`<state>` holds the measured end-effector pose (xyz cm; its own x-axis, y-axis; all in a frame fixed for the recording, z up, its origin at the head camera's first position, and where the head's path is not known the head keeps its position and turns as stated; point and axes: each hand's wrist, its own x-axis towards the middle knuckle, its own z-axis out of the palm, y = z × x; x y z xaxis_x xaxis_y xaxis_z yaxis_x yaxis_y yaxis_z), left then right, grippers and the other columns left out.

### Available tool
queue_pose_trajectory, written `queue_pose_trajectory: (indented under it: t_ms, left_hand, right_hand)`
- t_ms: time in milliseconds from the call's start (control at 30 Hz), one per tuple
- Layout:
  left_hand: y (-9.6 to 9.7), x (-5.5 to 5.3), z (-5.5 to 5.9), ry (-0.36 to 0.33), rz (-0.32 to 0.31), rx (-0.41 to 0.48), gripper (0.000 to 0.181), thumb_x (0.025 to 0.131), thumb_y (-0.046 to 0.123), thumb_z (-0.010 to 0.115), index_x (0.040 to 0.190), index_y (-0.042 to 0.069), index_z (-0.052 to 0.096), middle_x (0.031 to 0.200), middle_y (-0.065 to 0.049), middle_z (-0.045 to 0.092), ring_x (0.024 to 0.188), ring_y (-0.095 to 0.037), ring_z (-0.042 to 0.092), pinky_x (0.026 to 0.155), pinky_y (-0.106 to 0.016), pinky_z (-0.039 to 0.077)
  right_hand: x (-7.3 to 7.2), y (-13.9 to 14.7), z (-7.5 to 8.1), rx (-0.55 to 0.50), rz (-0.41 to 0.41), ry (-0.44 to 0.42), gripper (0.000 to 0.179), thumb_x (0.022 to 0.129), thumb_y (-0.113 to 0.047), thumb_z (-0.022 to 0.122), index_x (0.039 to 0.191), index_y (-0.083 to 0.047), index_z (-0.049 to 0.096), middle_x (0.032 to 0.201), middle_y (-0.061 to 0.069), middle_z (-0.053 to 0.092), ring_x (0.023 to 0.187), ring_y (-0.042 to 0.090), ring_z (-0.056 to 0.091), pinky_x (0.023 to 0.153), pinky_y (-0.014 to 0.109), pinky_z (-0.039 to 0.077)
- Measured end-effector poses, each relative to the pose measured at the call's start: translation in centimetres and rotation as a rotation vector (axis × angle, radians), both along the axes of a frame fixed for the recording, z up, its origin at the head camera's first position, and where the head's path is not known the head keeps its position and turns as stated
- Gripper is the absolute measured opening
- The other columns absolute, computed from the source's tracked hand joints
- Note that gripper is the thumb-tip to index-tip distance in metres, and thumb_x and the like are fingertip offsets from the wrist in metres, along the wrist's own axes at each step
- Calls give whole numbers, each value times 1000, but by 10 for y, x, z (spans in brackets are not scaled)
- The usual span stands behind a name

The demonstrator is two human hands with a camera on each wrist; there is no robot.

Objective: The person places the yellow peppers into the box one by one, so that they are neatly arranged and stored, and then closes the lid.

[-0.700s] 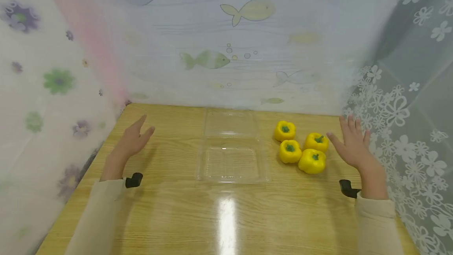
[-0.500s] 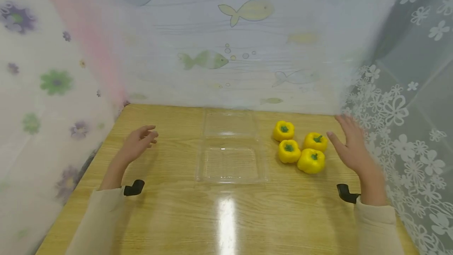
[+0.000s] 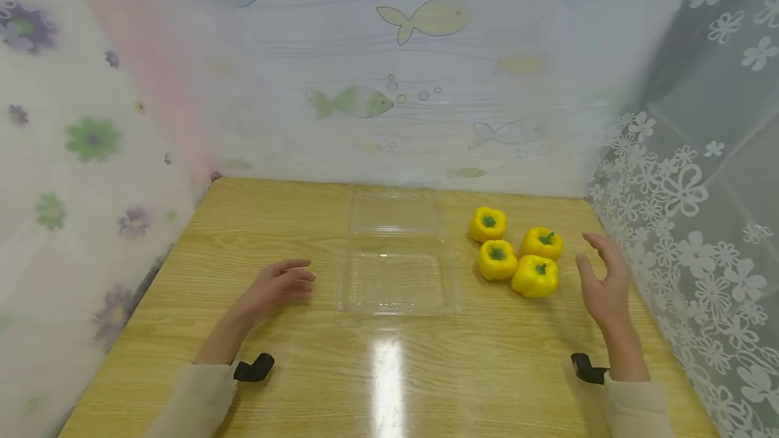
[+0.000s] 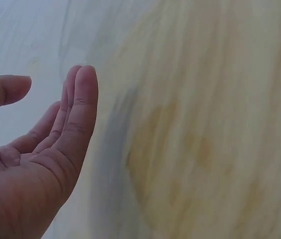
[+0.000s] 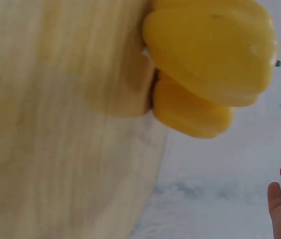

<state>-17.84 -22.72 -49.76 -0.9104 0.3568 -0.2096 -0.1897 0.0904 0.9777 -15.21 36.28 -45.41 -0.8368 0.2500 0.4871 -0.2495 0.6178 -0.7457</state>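
Several yellow bell peppers [image 3: 535,276] with green stems stand in a cluster on the right side of the table. Just right of them is my right hand [image 3: 608,286], fingers loosely curved and apart from the peppers. Two yellow peppers [image 5: 212,50] fill the upper part of the right wrist view, with some fingers at its right edge. In the middle of the table lies a clear plastic clamshell box [image 3: 398,282], its lid [image 3: 395,211] folded back. My left hand [image 3: 274,293] hovers left of the box, fingers relaxed and holding nothing, as the left wrist view also shows.
The wooden table [image 3: 304,384] ends at a fish-print curtain [image 3: 389,120] behind. Flowered curtains hang along the left and right sides. A black wrist mount [image 3: 254,368] sits on the left wrist and another [image 3: 587,368] on the right.
My left hand has come nearer and moved right toward the box. My right hand has drawn back toward me, its spread fingers now more curved. Peppers and box stay in place.
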Motion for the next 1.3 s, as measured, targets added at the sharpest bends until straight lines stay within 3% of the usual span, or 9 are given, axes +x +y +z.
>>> queue_pose_trajectory:
  t_ms: [133, 300, 433, 600, 833, 967, 1033, 1100, 1300]
  left_hand:
    - [15, 3, -9, 33, -12, 27, 59, 107, 16, 52, 154, -9, 28, 127, -31, 60, 101, -20, 70, 88, -36, 59]
    - [35, 5, -13, 119, -17, 53, 66, 103, 12, 60, 157, -2, 26, 129, -37, 58, 98, -24, 72, 86, -39, 60]
    - [48, 5, -12, 178, -13, 46, 68, 101, 11, 64, 157, 1, 28, 129, -37, 58, 96, -25, 70, 83, -38, 60]
    - [57, 5, -11, 240, -8, 35, 70, 97, 3, 66, 157, 1, 30, 127, -36, 56, 97, -29, 70, 78, -34, 61]
    - [64, 6, -10, 310, 34, 39, 73, 91, -2, 72, 154, 1, 36, 141, -31, 44, 86, -11, 68, 71, -25, 58]
    - [66, 9, -9, 314, 56, 61, 75, 90, -4, 73, 154, 2, 35, 111, -25, 63, 64, -10, 62, 60, -20, 51]
    - [66, 10, -9, 319, 63, 70, 73, 90, -4, 73, 153, 2, 37, 97, -23, 64, 58, -11, 59, 56, -20, 48]
    - [67, 9, -10, 337, 67, 69, 71, 90, -4, 73, 152, 1, 39, 107, -22, 63, 60, -10, 58, 56, -20, 47]
    - [68, 8, -12, 381, 79, 54, 56, 90, -5, 73, 142, -6, 51, 131, -27, 51, 76, -9, 64, 61, -22, 53]
  right_hand:
    - [8, -1, -8, -46, -66, 2, 33, 100, 2, 55, 132, 5, 60, 121, -24, 50, 114, -4, 45, 100, 16, 35]
    - [18, -1, -15, -90, -92, -20, 30, 99, 4, 54, 127, 12, 59, 116, -21, 50, 108, 0, 48, 94, 11, 38]
    - [25, 1, -20, -113, -86, -107, 31, 102, -3, 55, 131, 8, 58, 118, -23, 50, 108, -1, 49, 91, 7, 38]
    - [29, 8, -29, -72, 4, -233, 35, 107, -13, 52, 136, 5, 52, 124, -26, 45, 106, -9, 47, 88, 4, 38]
    - [32, 10, -32, -58, 163, -285, 34, 107, -13, 50, 139, 0, 49, 129, -19, 48, 108, -11, 46, 87, 3, 39]
    - [34, 7, -31, -74, 237, -342, 43, 108, -16, 51, 144, 5, 42, 135, 1, 49, 111, -6, 47, 87, 4, 41]
    - [34, 6, -31, -88, 273, -368, 48, 107, -15, 52, 146, 9, 38, 137, 6, 46, 112, -6, 48, 87, 5, 43]
    - [34, 6, -31, -99, 299, -391, 51, 107, -15, 54, 148, 8, 36, 140, 7, 44, 113, -6, 48, 87, 6, 45]
    - [34, 9, -35, -140, 336, -426, 59, 102, -12, 61, 151, 5, 32, 138, -12, 41, 114, -8, 48, 86, 9, 49]
